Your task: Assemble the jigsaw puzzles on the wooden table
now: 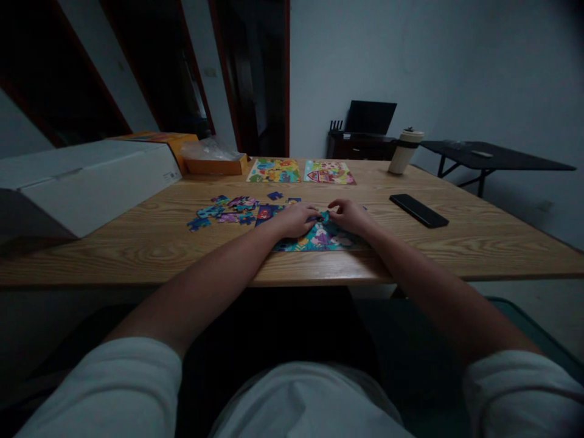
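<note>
A partly assembled jigsaw puzzle (314, 242), teal and purple with small cartoon figures, lies near the front edge of the table. My left hand (297, 220) rests flat over its left middle part, fingers stretched toward the right. Just across from it, my right hand (350, 217) is bent down over the puzzle with thumb and fingers pinched at a small teal puzzle piece (325, 216). The fingertips of both hands are close together, and they cover part of the picture. Loose puzzle pieces (230, 210) lie in a heap left of the puzzle; a single dark blue piece (275, 195) lies behind it.
Two finished puzzles (276, 171) lie at the back of the wooden table (137, 243). On the left are a white box (100, 176) and an orange box (216, 165) with clear plastic. A black phone (418, 210) and a cream tumbler (404, 153) are on the right.
</note>
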`<state>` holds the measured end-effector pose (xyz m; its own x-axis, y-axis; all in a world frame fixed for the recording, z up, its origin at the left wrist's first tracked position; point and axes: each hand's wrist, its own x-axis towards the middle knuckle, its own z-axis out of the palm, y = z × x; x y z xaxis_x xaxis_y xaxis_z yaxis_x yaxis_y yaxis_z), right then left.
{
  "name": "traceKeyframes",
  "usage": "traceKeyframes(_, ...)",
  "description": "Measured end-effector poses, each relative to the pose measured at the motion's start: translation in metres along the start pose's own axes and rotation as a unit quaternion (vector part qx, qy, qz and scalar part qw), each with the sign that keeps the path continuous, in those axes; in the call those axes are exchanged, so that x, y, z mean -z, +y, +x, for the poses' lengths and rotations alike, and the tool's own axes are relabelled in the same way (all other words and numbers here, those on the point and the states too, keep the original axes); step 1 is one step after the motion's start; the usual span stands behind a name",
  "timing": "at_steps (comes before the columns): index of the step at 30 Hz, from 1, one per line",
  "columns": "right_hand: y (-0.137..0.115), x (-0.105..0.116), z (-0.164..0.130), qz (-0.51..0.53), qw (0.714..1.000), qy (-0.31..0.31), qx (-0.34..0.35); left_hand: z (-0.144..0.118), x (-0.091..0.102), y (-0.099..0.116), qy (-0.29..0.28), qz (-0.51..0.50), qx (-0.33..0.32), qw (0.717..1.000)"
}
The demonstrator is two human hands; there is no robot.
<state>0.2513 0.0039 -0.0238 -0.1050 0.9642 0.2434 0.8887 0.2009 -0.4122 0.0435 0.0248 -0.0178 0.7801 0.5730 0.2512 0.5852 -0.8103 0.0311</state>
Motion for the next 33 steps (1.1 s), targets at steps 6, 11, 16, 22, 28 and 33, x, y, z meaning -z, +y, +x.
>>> traceKeyframes(6,0.002,-0.003,0.004,-0.051,0.998,-0.01,0.021,-0.004,0.007,0.005,-0.009,-0.003,-0.032,0.999)
traceKeyframes(11,0.004,-0.001,0.004,-0.028,0.997,-0.045,0.051,-0.006,0.011,0.003,-0.049,-0.007,-0.027,0.998)
traceKeyframes(16,0.006,0.004,0.003,-0.021,0.992,-0.08,0.097,-0.008,0.01,-0.002,-0.078,0.0,0.007,0.997)
traceKeyframes(22,0.008,0.006,0.004,-0.008,0.987,-0.104,0.121,-0.009,0.013,-0.002,-0.094,-0.03,0.008,0.995)
traceKeyframes(28,0.025,0.017,0.013,0.112,0.993,0.028,0.022,-0.011,0.018,0.008,-0.126,-0.047,0.004,0.991)
traceKeyframes(33,0.046,0.024,0.021,0.118,0.989,0.083,-0.036,-0.014,0.019,0.018,-0.136,-0.035,0.003,0.99)
